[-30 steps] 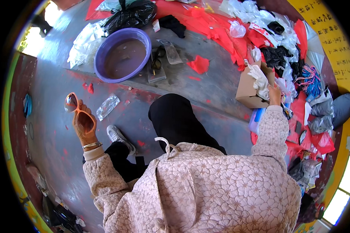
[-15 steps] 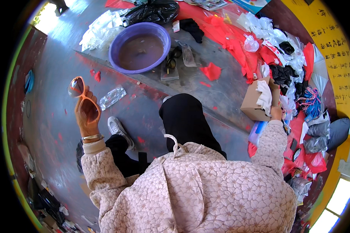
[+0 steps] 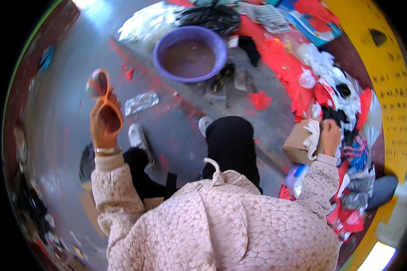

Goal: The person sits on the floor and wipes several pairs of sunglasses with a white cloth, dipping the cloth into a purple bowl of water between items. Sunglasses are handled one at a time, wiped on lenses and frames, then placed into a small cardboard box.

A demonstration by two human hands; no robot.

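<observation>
My left hand (image 3: 103, 115) is raised at the left and closed around a pair of orange-framed sunglasses (image 3: 108, 118). Their dark lenses stand one above the other over the fingers. At the right, my right hand (image 3: 331, 137) is curled up beside a small brown cardboard box (image 3: 296, 143). Whatever its fingers may grip is hidden. A white cloth (image 3: 311, 139) hangs over the box, close to that hand.
A purple basin (image 3: 157, 56) of murky water stands ahead, with dark glasses (image 3: 221, 79) by it. A clear plastic wrapper (image 3: 141, 104) lies on the grey floor. Red sheeting (image 3: 276, 63), plastic bags (image 3: 323, 61) and blue-pink cords (image 3: 357, 153) crowd the right side.
My right hand has moved up along the right side of the box and shows more fully. The sunglasses stay in my left hand. The whole view has shifted a little.
</observation>
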